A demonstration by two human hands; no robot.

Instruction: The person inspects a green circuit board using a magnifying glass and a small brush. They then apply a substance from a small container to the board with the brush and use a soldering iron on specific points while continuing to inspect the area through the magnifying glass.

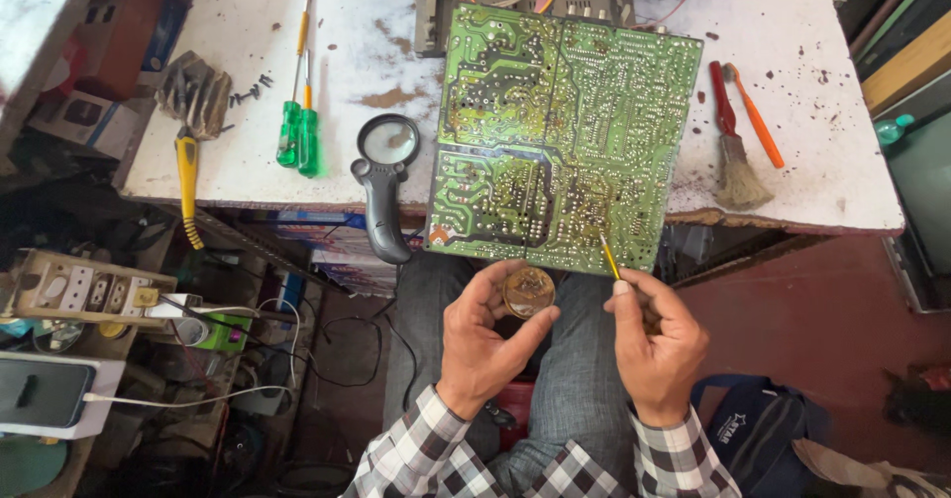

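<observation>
The round brown tin sits pinched in your left hand, just near of the green circuit board (solder side up); your right hand pinches a thin yellow stick.

The circuit board overhangs the bench edge; open space lies below, magnifier crowding its left.

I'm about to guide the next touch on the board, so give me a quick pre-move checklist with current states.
1. Left hand holds round tin: ok.
2. Right hand grips thin yellow tool: ok.
3. Tool tip at the board near edge: ok; touching or not, cannot tell.
4. Board lies solder side up on table: ok.
5. Board fully supported: not ok, near edge overhangs.
6. Magnifier beside the board: ok.
</observation>
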